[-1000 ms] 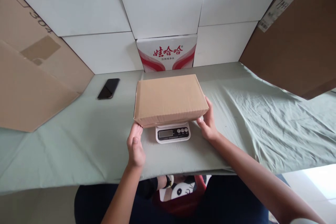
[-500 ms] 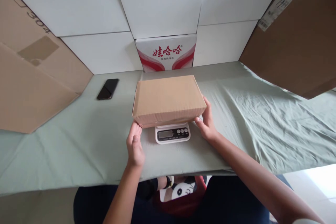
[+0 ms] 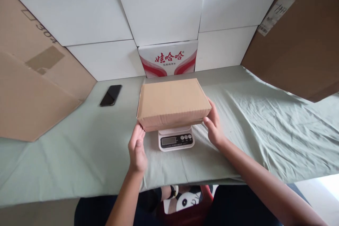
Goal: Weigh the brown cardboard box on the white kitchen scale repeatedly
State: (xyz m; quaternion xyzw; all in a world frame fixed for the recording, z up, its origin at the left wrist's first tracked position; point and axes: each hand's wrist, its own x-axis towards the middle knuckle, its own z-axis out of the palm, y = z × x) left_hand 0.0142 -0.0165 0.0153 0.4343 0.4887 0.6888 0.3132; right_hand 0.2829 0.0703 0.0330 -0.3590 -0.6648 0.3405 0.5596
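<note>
A closed brown cardboard box (image 3: 173, 100) is over a white kitchen scale (image 3: 176, 140), hiding most of its platform. Whether the box rests on the platform or is held just above it I cannot tell. My left hand (image 3: 137, 148) grips the box's near left corner, its fingers reaching beneath. On the opposite side, my right hand (image 3: 214, 125) holds the right end, thumb at the near lower corner and fingers along the side. The scale's display and its buttons face me; no digits can be made out.
A black phone (image 3: 111, 95) lies on the green cloth (image 3: 87, 155) to the left. White panels and a red-and-white carton (image 3: 169, 60) stand at the back. Large cardboard sheets (image 3: 34, 95) flank the left side, with another brown cardboard piece (image 3: 299, 49) at right.
The whole view has shifted slightly, with everything lower in the picture. Slightly more of the scale's front shows below the box. Both hands keep their hold on the box.
</note>
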